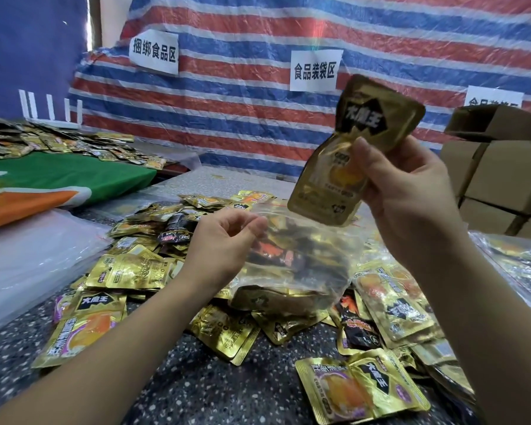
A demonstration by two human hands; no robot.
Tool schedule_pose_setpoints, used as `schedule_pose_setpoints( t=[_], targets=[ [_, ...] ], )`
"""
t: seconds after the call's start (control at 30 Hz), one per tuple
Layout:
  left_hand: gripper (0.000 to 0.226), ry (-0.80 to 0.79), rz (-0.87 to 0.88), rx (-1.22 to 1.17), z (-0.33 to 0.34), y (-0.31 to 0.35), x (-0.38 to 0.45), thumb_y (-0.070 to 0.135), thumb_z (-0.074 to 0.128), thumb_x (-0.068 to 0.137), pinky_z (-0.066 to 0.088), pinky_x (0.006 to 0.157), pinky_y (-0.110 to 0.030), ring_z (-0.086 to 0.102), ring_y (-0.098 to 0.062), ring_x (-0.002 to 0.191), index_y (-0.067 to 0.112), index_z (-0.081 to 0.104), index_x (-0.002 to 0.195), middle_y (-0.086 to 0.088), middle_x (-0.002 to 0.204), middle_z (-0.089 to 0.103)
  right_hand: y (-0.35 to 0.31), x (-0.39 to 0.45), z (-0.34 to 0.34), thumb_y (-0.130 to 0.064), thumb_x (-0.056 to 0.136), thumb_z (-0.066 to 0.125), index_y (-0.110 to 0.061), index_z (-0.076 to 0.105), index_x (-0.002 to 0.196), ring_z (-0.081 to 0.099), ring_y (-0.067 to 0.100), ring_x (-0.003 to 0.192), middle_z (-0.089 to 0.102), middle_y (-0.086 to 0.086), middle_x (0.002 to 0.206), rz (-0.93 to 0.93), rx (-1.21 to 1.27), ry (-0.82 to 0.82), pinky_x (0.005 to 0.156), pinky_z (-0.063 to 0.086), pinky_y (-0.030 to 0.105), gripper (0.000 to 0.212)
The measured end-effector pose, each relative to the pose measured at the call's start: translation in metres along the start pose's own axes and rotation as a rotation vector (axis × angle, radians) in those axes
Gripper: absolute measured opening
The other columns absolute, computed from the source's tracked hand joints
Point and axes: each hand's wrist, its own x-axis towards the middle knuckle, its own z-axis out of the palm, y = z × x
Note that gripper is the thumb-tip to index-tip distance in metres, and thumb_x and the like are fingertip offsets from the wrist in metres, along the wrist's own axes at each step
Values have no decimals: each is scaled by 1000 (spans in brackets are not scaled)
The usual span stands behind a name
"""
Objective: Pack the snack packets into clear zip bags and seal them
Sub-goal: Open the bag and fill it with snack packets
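My right hand grips a gold snack packet with a black logo and holds it up above the mouth of a clear zip bag. Several packets lie inside the bag, which stands on the table's middle. My left hand pinches the bag's left rim at the opening. Loose gold and black packets lie scattered all round the bag, some at the front right.
The speckled dark table runs to the front edge. Clear plastic sheets lie at left, beside a green and orange cloth. Cardboard boxes stack at right. A striped tarp with paper signs hangs behind.
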Motion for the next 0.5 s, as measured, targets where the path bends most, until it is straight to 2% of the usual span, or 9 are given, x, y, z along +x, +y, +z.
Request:
schedule_pose_setpoints(
  t=[0.13,0.27,0.5],
  targets=[
    [26,-29,35,4,-1,1,0,33,67,85,48,55,-13,65,-4,60,8,71,81,1,69,71,0,7,2,-23,79,71,-17,70,99,67,19,98,74,-3,97,-56,-16,116,97,53,51,21],
    [19,-48,45,-105,0,2,-2,15,67,90,49,51,-12,66,-4,55,-2,69,83,-1,66,71,3,9,3,-23,78,71,-16,69,98,70,16,93,76,-4,93,-36,46,184,89,58,43,21],
    [22,-39,34,-143,1,3,0,16,67,89,50,50,-13,64,-6,55,-6,69,87,-4,68,69,10,2,3,-30,76,74,-18,71,97,73,20,94,77,-3,94,5,-141,155,86,59,47,25]
  ],
)
